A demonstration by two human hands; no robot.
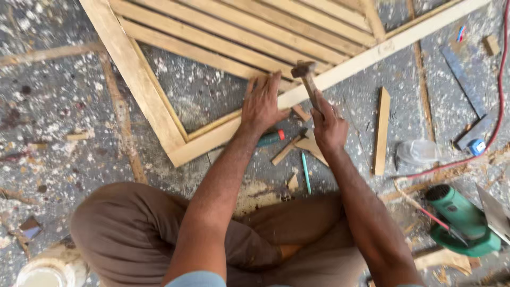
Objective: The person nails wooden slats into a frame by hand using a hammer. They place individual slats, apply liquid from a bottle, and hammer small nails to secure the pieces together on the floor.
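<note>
A wooden slatted frame (154, 109) lies flat on the speckled floor in front of me. My left hand (261, 103) presses down on the frame's near rail, fingers spread toward the slats. My right hand (328, 125) is shut around the wooden handle of a hammer (307, 79), whose dark metal head is raised just above the rail beside my left fingers. Whether a nail stands under the hammer head is hidden by my hand.
A loose wooden strip (381, 130) lies to the right of my hands. Small wood offcuts, a green-and-red marker (271, 138) and a teal pencil (306, 172) lie near my knees. A green power tool (462, 220), a metal square (467, 85) and a red cable (499, 79) are at the right.
</note>
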